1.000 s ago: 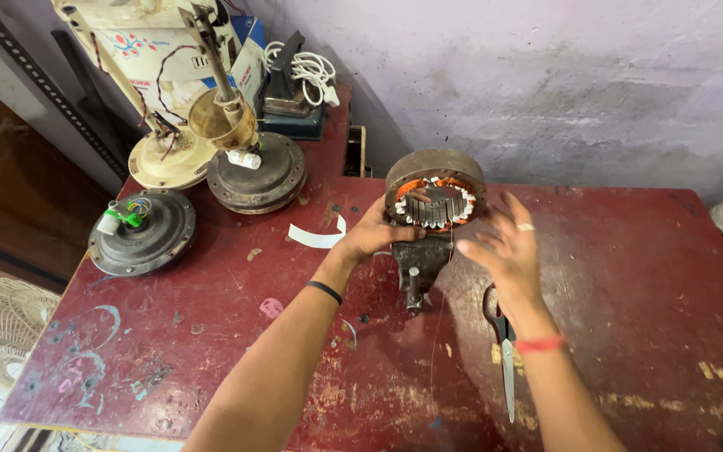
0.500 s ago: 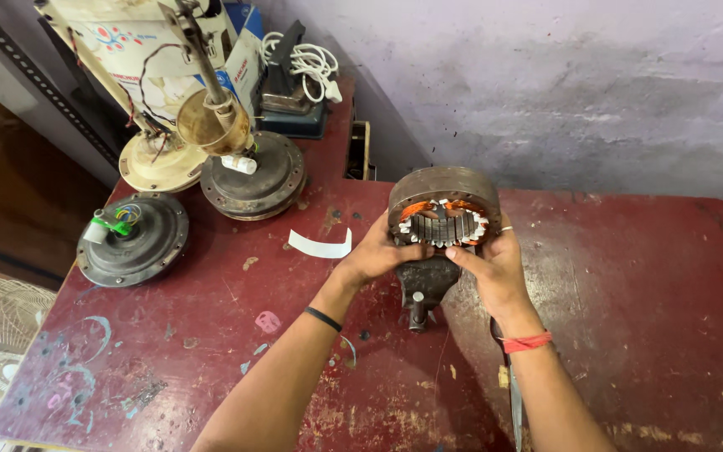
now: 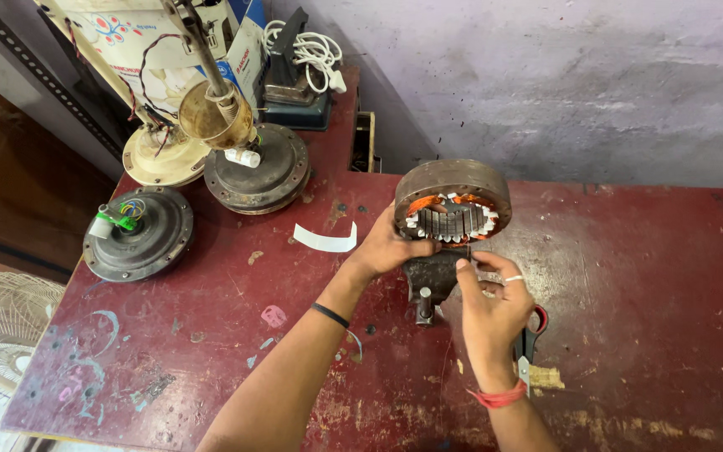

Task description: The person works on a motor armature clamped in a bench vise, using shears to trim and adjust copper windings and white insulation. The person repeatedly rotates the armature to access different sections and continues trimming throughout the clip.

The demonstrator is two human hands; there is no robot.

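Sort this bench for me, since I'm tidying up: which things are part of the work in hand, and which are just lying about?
In hand:
- stator, upright, gripped by the left hand
- vise under it
- right hand at its lower edge

Lying about:
- scissors
- paper strip
- motor housing
- second housing
- white cable
- table

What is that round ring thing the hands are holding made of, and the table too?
The round motor ring looks like dull grey-brown metal: its outer band is rusty and matte, with orange copper-looking wire and pale slot liners inside. The left hand grips its rim; the right hand is just below it. The table seems to be painted dark red, and its chipped, scratched patches show a paler layer, possibly wood.
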